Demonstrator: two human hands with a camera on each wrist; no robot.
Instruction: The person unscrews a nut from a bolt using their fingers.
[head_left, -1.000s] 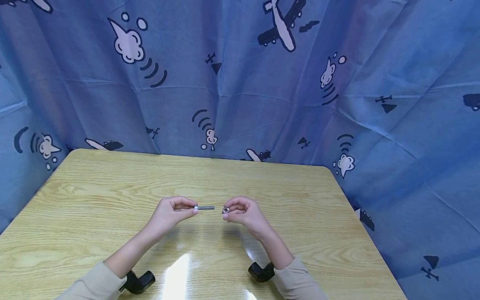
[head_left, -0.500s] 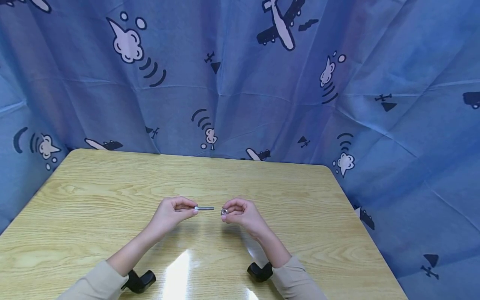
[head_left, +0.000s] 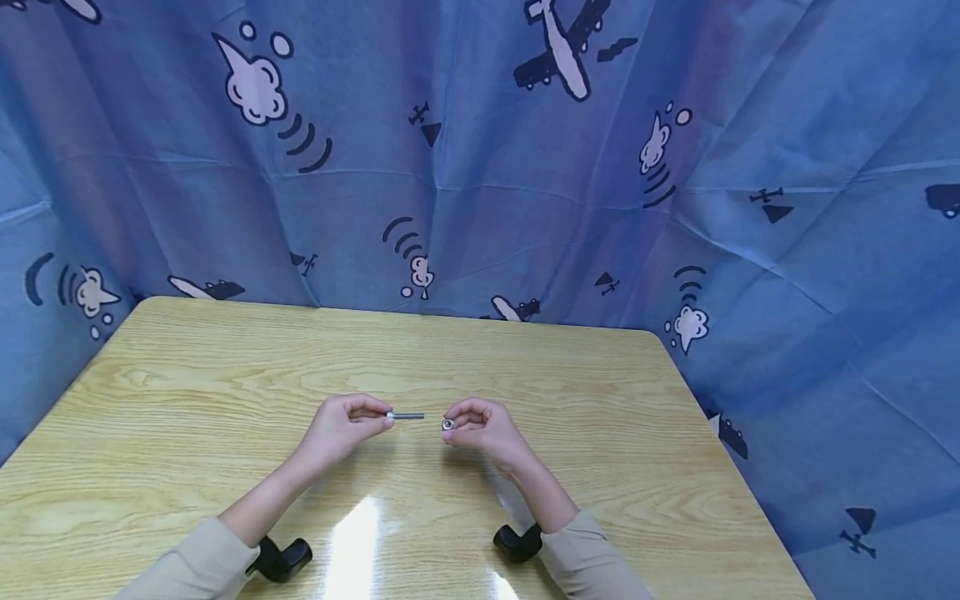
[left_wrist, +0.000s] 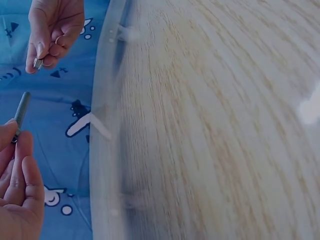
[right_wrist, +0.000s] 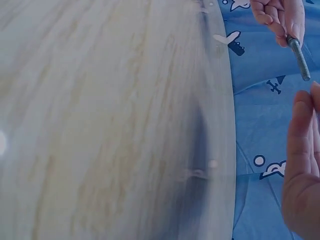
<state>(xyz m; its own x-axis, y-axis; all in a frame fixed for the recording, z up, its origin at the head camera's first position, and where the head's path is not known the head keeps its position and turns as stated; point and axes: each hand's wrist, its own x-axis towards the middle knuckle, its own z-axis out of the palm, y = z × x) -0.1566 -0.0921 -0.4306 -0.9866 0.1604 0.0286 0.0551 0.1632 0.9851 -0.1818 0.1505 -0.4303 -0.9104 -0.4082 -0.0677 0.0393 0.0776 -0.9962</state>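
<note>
My left hand (head_left: 347,422) pinches a silver bolt (head_left: 408,416) by its head, between thumb and fingertips, with the threaded shank pointing right. Across a small gap, my right hand (head_left: 486,429) pinches a metal nut (head_left: 447,425) by its edges, its hole partly facing the head camera. Bolt and nut are apart, the nut slightly lower in the head view. In the left wrist view the bolt (left_wrist: 22,107) points up toward the nut (left_wrist: 38,63). The right wrist view shows the bolt's threads (right_wrist: 301,60), while the nut is hidden there behind the right fingers (right_wrist: 302,110).
Both hands are above a wood-grain table (head_left: 225,358). Behind and beside it hangs a blue curtain (head_left: 480,150) printed with planes and clouds. Black wrist-worn devices (head_left: 281,560) sit by both beige sleeves (head_left: 202,558). Glare lies on the table's near part.
The right hand has shifted slightly left with the nut and turned its hole a little. The bolt in the left hand has drawn back slightly left. Both grips are kept.
</note>
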